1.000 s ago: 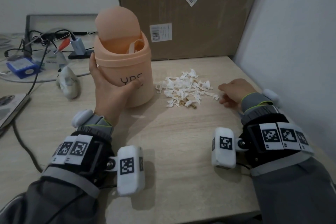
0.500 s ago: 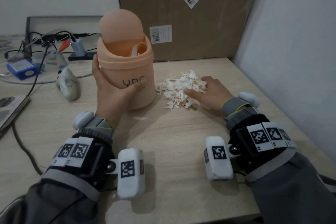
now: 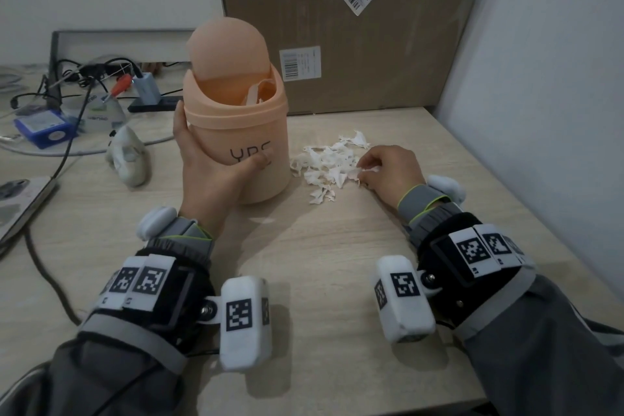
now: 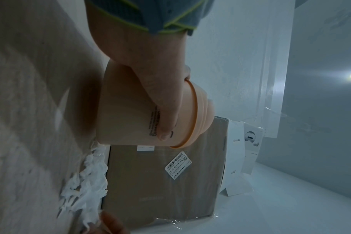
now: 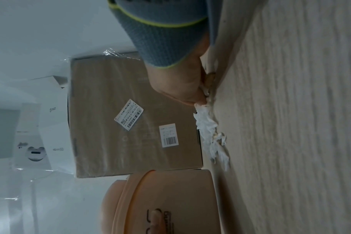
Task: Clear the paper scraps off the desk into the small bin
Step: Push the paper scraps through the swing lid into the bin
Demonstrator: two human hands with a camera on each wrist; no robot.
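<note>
A small peach bin [image 3: 246,142] stands upright on the wooden desk [image 3: 320,273], its swing lid tipped open. My left hand [image 3: 209,169] wraps around its body, thumb across the front lettering; the left wrist view shows the same grip on the bin [image 4: 130,114]. Just right of the bin lies a pile of white paper scraps [image 3: 326,167]. My right hand [image 3: 388,169] rests on the pile's right edge with fingers curled, pinching some scraps. The right wrist view shows scraps [image 5: 210,131] bunched at the fingertips [image 5: 198,101].
A big cardboard box [image 3: 337,27] stands behind the bin against the wall. Cables, a blue box [image 3: 44,127] and a pale mouse-like gadget [image 3: 126,159] crowd the desk's left side. A white wall [image 3: 540,111] borders the desk on the right.
My right hand slid left from beside the pile onto it, then drew back to its right edge and curled its fingers around some scraps. The left hand kept holding the bin.
</note>
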